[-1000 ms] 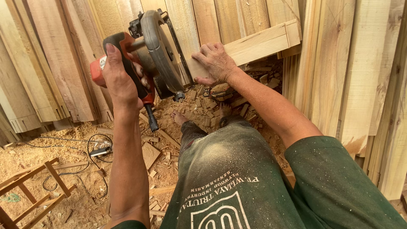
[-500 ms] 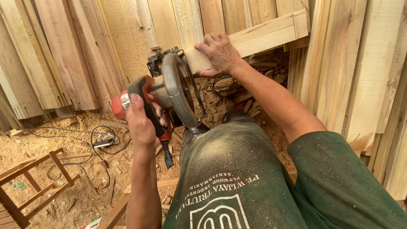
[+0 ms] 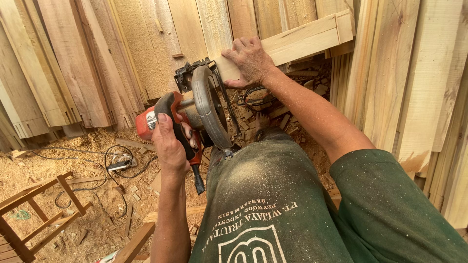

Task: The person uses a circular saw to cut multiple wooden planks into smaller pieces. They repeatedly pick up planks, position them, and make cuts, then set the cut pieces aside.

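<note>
My left hand (image 3: 170, 141) is wrapped fully closed round the black handle of the red circular saw (image 3: 207, 104), fingers curled under the grip and the thumb over the top. The saw's round blade guard stands on edge, and its front meets the cut end of a pale board (image 3: 302, 39) at about one o'clock from the handle. My right hand (image 3: 248, 61) lies palm down on that board's near end, fingers spread flat and pressing rather than clasping, just beside the saw's base plate. The board runs off toward two o'clock, slanting up across the upright planks (image 3: 73, 73) that lean against the wall behind. Under it, at three o'clock from the saw, lies a heap of small offcuts (image 3: 302, 87). My knee in dusty green trousers (image 3: 263, 185) sits at six o'clock, directly below the saw. The saw's cord (image 3: 112, 156) trails off at eight o'clock over the sawdust floor (image 3: 83, 195), and a small wooden frame (image 3: 39, 214) stands farther out the same way. I judge this to be the trimming of the board's end, with the blade at or in the wood; I cannot tell how deep. The next move, as I read it, calls for a steady push along the line, the right hand's fingers kept well away from the blade, and the cord kept behind.
</note>
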